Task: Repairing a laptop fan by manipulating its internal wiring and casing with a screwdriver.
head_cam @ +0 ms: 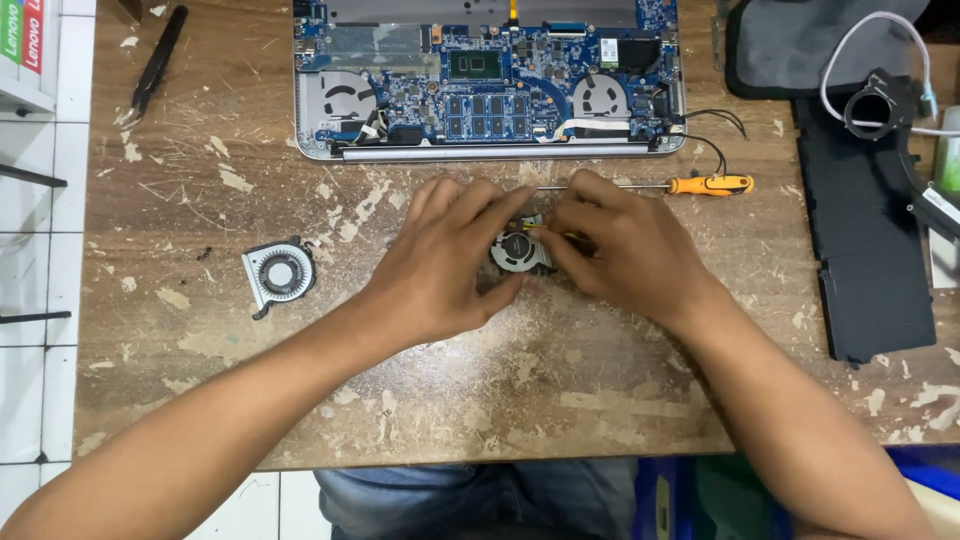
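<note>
tweezers [152, 68]: far left of the laptop, on the tabletop [560, 400]
spare fan [279, 274]: left of the hands, below the laptop
left hand [440, 262]: fingers closed on the small fan
small fan [518, 250]: between both hands, just below the laptop [488, 78]
right hand [625, 245]: fingertips pinching the small fan's edge
screwdriver [690, 185]: just above the right hand

Blue circuit board [490, 85] in silver laptop base [310, 130]; grey cooling fan [279, 273]; orange-handled screwdriver [710, 185]; black tweezers [152, 68]; brown worktop [500, 400] flecked with pale patches.
</note>
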